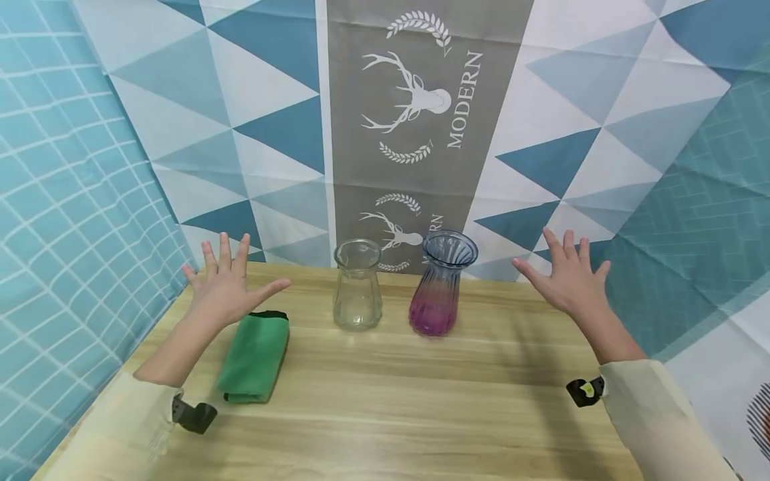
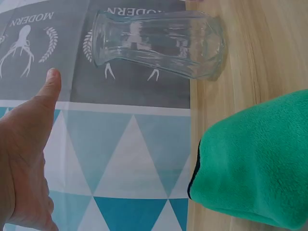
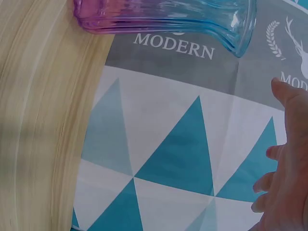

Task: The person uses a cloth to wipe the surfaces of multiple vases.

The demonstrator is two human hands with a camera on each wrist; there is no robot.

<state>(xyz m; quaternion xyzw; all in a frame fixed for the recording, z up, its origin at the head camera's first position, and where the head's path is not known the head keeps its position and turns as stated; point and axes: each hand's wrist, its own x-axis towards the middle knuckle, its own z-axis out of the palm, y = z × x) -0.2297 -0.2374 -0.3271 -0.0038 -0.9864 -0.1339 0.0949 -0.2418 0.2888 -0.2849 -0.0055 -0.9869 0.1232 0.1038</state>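
Note:
In the head view my left hand hovers with spread fingers above a folded green cloth with a dark edge. On the right, my right hand is also raised with fingers spread, touching nothing. Between them two glass vases stand upright on the table: a clear vase and a ribbed vase, blue at the top and pink-purple below. The left wrist view shows the clear vase and the green cloth apart from that hand. In the right wrist view the ribbed vase is apart from the right hand.
The wooden table ends at a wall sheet with triangles and deer prints. A blue tiled sheet rises at the left, a teal one at the right. Black bands sit on both wrists.

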